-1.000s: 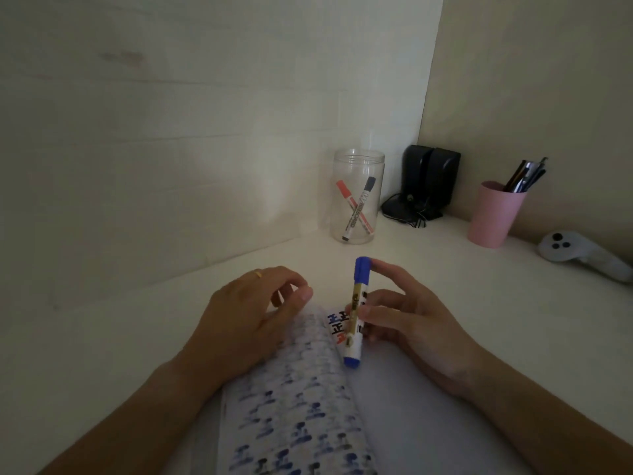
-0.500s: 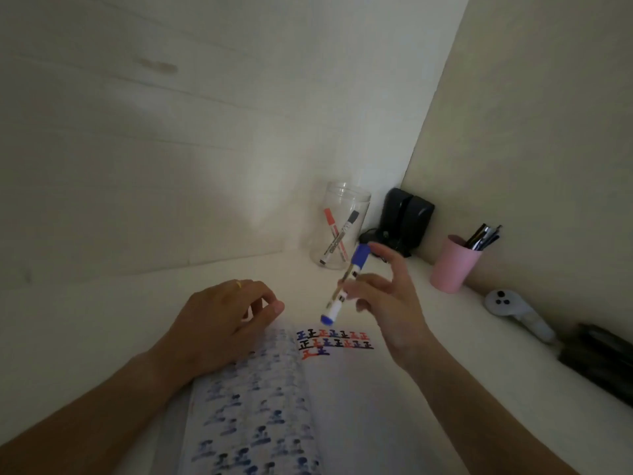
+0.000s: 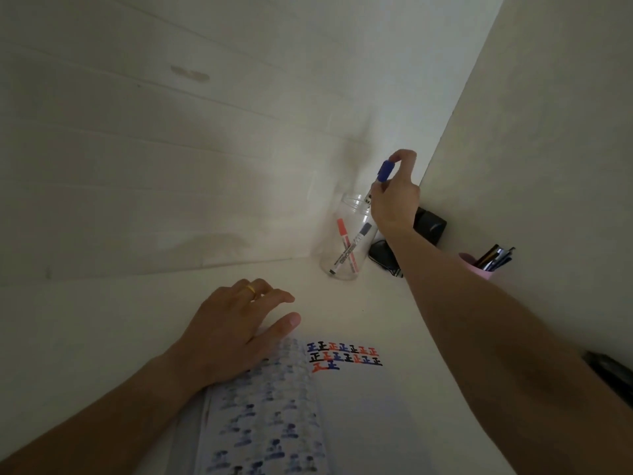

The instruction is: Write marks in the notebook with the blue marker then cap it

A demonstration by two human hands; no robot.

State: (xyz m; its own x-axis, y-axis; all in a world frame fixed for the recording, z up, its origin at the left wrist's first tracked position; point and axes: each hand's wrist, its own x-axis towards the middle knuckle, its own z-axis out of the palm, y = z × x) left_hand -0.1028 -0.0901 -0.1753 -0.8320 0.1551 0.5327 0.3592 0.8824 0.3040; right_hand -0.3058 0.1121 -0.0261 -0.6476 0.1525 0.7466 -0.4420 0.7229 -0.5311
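Note:
My right hand (image 3: 394, 197) holds the capped blue marker (image 3: 383, 173) nearly upright, directly above the mouth of a clear jar (image 3: 346, 234) at the back of the desk. The marker's lower end dips toward the jar's rim, partly hidden by my fingers. The open notebook (image 3: 349, 406) lies near me, with rows of blue, red and black marks (image 3: 344, 356) at the top of its right page. My left hand (image 3: 236, 330) rests flat on the notebook's left page, fingers spread, holding nothing.
Inside the jar stand a red marker (image 3: 343, 240) and a black marker (image 3: 356, 243). Behind it sit black speakers (image 3: 428, 224) in the corner. A pink cup of pens (image 3: 479, 267) stands to the right by the wall. A dark object (image 3: 613, 375) lies at the right edge.
My right hand has carried the blue marker up and away from the notebook to above the jar. The view has tilted upward. My left hand stays on the left page.

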